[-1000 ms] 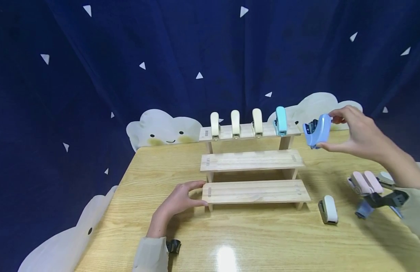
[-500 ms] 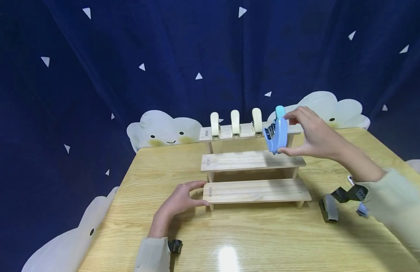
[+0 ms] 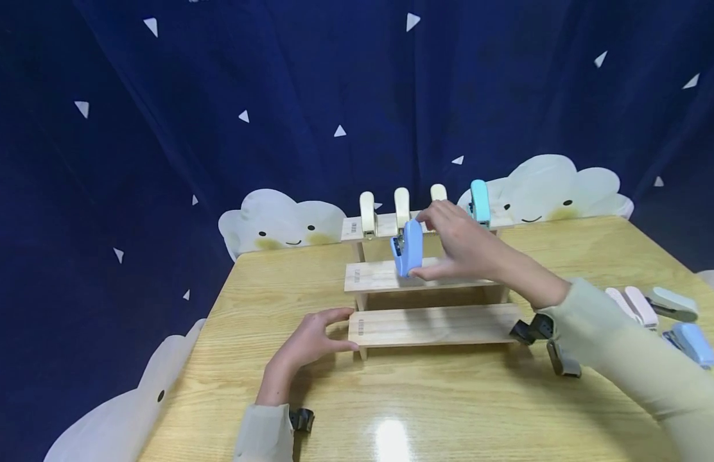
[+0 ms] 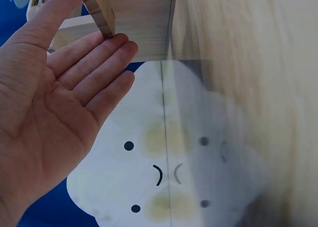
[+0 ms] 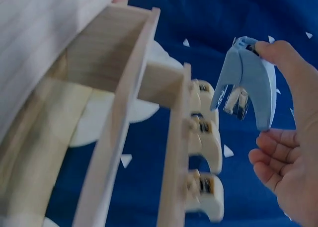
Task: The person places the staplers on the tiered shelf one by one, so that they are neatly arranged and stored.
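The left hand (image 3: 309,340) holds the end of the wooden rack (image 3: 432,326) between its thumb and fingers. Three cream staplers (image 3: 367,213) are up on the top step, so they look done. Then comes a blue stapler (image 3: 413,247), in front of the top step, over the middle one; I can't tell if it touches wood. Its long way runs nearly up and down, mouth up, hinge end down. The right hand (image 3: 458,242) pinches it at both ends with its fingers. Further right, a teal stapler (image 3: 479,200) is up there too. On the tabletop (image 3: 461,407), a grey stapler (image 3: 562,359), two pink staplers (image 3: 643,307), a pale stapler (image 3: 673,301) and a second blue stapler (image 3: 695,344) seem left to put up.
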